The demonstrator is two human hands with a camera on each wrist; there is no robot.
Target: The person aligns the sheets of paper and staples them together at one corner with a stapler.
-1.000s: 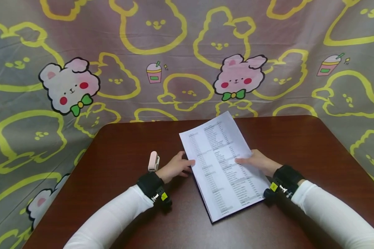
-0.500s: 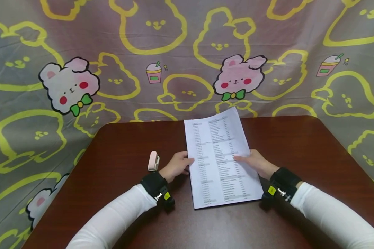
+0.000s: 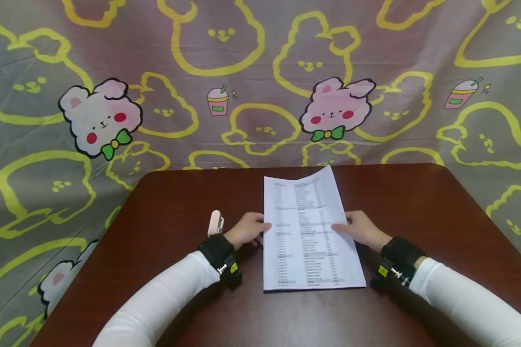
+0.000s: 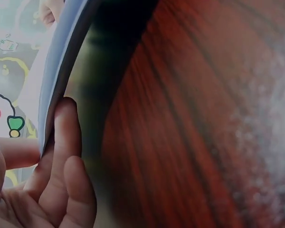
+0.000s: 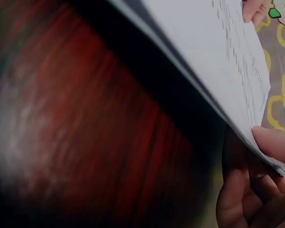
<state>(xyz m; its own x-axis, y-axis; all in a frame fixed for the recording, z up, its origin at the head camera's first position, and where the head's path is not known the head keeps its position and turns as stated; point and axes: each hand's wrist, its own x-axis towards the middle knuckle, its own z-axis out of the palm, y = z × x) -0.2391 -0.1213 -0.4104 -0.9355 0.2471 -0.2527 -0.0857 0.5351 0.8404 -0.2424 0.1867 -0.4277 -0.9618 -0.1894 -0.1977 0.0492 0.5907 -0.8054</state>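
Between my two hands is a stack of printed paper sheets [image 3: 310, 236], text side up and slightly bowed. My left hand [image 3: 246, 228] pinches its left edge, thumb on top and fingers beneath; the left wrist view shows the paper's edge [image 4: 61, 61] between thumb and fingers. My right hand [image 3: 361, 228] grips the right edge the same way, thumb on the printed face. In the right wrist view several layers show along the paper's edge [image 5: 199, 85], with the fingers curled below. A pale pink stapler [image 3: 214, 223] stands just beyond my left wrist.
The dark reddish-brown table [image 3: 178, 202] extends around the hands. Behind it hangs a patterned cloth [image 3: 252, 86] with cartoon rabbits and yellow outlines. Black wrist straps with cameras [image 3: 401, 258] sit on both wrists.
The paper stack has turned from a slant to nearly straight, its near edge now level across. Its far end rose, then came down again. Both hands keep hold; the stapler stays put.
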